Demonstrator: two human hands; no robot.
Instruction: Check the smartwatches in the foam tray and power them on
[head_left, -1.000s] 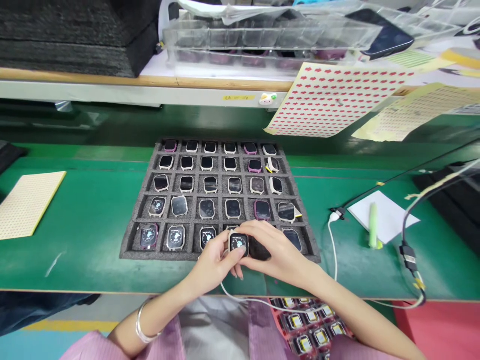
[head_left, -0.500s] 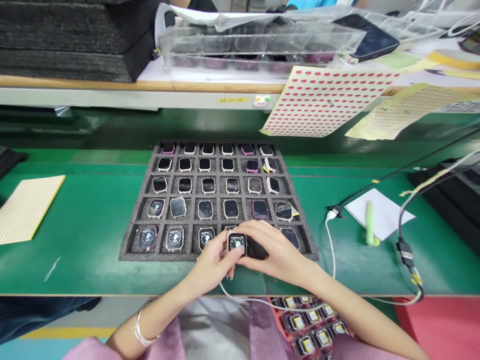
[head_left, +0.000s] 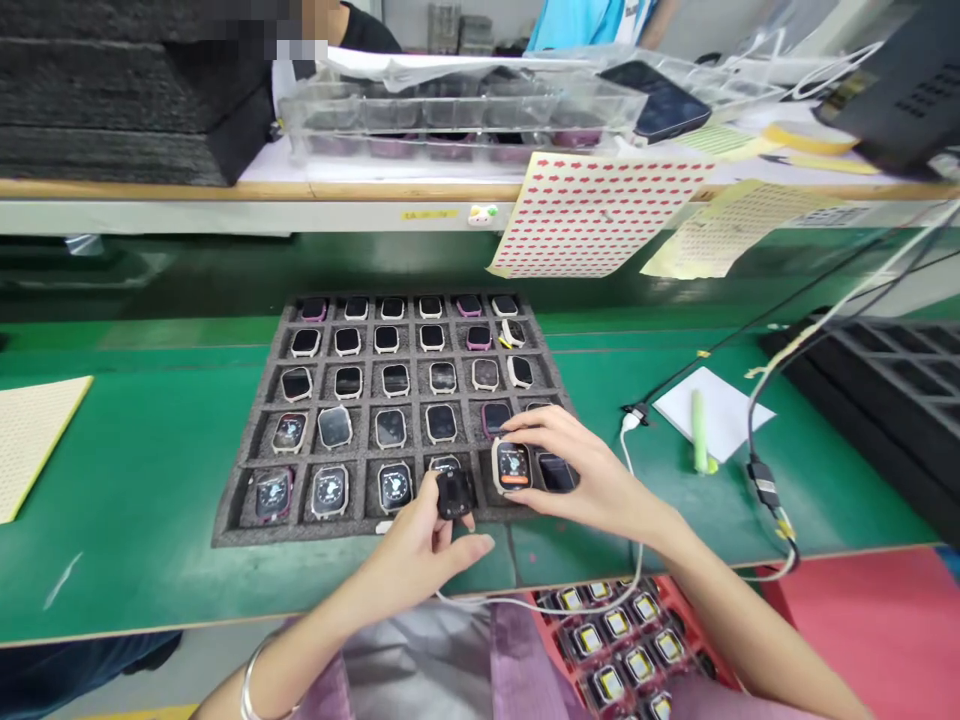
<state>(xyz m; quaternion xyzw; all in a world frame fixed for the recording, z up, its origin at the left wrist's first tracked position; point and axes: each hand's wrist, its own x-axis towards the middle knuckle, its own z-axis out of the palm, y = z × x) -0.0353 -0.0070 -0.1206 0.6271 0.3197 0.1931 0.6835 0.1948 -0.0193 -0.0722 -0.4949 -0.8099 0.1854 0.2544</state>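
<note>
My right hand (head_left: 574, 465) pinches a smartwatch (head_left: 512, 467) by its edges, over a compartment in the front row of the grey foam tray (head_left: 315, 535). Its screen is lit, with an orange bar near the bottom. Left of it, my left hand (head_left: 427, 545) grips a small black square piece (head_left: 454, 494) between its fingers, thumb extended to the side. A white cable (head_left: 525, 605) runs below the left hand and across to the right. Watches without straps fill the tray's rows; several in the front rows have lit dials, such as the watch (head_left: 330, 491).
A red tray (head_left: 660, 600) of watch parts rests by my lap. On the right lie white paper (head_left: 739, 405), a green marker (head_left: 699, 430) and a cable connector (head_left: 763, 485). Black foam trays (head_left: 840, 400) stand far right. Sticker sheets (head_left: 600, 215) hang from the shelf. Another person (head_left: 581, 25) is behind.
My hands have moved apart. The watch is now in my right hand over the tray, while a black square piece shows in my left. The view has shifted right.
</note>
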